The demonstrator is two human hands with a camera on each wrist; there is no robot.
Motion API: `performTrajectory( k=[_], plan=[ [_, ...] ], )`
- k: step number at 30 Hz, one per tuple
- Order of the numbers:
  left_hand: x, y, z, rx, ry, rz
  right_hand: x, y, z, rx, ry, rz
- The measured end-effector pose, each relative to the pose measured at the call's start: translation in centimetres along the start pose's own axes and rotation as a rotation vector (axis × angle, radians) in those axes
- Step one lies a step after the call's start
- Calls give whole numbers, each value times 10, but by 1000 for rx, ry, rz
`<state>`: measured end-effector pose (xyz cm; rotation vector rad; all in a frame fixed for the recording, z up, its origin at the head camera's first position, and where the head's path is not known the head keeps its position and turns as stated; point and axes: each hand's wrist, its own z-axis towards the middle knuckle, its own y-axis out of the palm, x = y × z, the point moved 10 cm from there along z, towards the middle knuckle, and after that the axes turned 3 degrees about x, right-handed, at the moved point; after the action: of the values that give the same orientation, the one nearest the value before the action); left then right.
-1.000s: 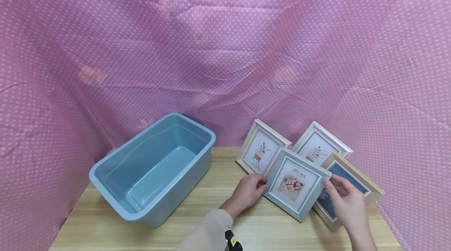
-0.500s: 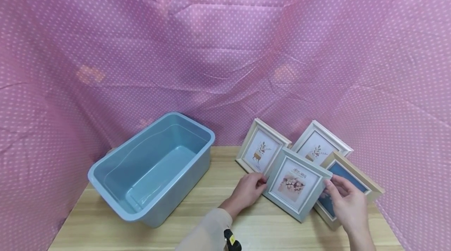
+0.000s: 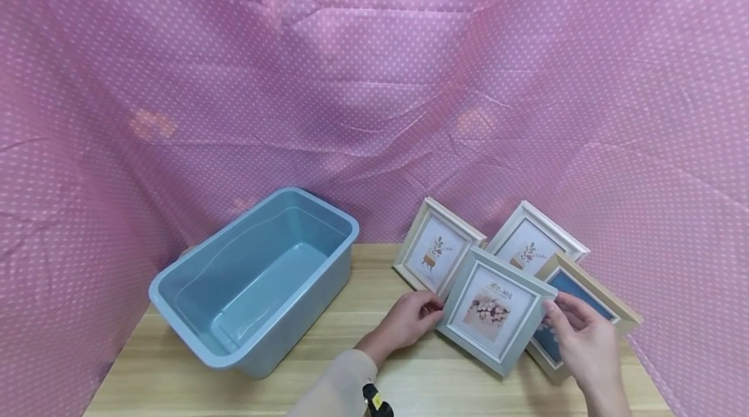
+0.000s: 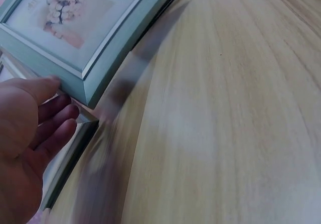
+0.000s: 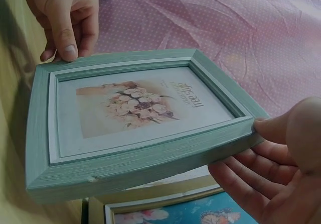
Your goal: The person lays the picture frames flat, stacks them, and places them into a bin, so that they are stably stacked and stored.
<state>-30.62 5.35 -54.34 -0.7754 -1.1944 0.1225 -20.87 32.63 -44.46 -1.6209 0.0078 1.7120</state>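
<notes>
A pale green picture frame (image 3: pixel 488 313) with a blossom print is held tilted in front of the other frames. My left hand (image 3: pixel 406 322) pinches its left edge, thumb on the border and fingers curled behind, as the left wrist view shows. On the opposite edge, my right hand (image 5: pixel 296 169) grips the frame with the thumb on top and fingers beneath. Behind it stand a cream frame (image 3: pixel 435 254) and a white frame (image 3: pixel 529 244), both with plant prints. A tan frame (image 3: pixel 597 296) with a blue picture is partly covered by the green frame and my right hand.
To the left, a blue-grey plastic bin (image 3: pixel 251 280) stands on the wooden table (image 3: pixel 351 313), with nothing inside. Pink dotted cloth (image 3: pixel 374 92) hangs behind and at both sides, close to the back frames.
The green frame has shifted slightly right and toward me, its right edge moving with my right hand. Both hands keep their grip. The bin and other frames look unmoved.
</notes>
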Motion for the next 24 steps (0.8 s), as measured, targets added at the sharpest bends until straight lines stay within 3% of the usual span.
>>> performTrajectory(
  k=[9,17,24],
  plan=[
    [-3,0,-6,-53,19,-111,-12,-4,-2,33,-38,18],
    [-10,-6,-17,-106,-28,-235,-16,-2,-3,0,-6,53],
    [-7,-14,-22,-157,70,-243,-28,1,-6,-5,-32,61]
  ],
)
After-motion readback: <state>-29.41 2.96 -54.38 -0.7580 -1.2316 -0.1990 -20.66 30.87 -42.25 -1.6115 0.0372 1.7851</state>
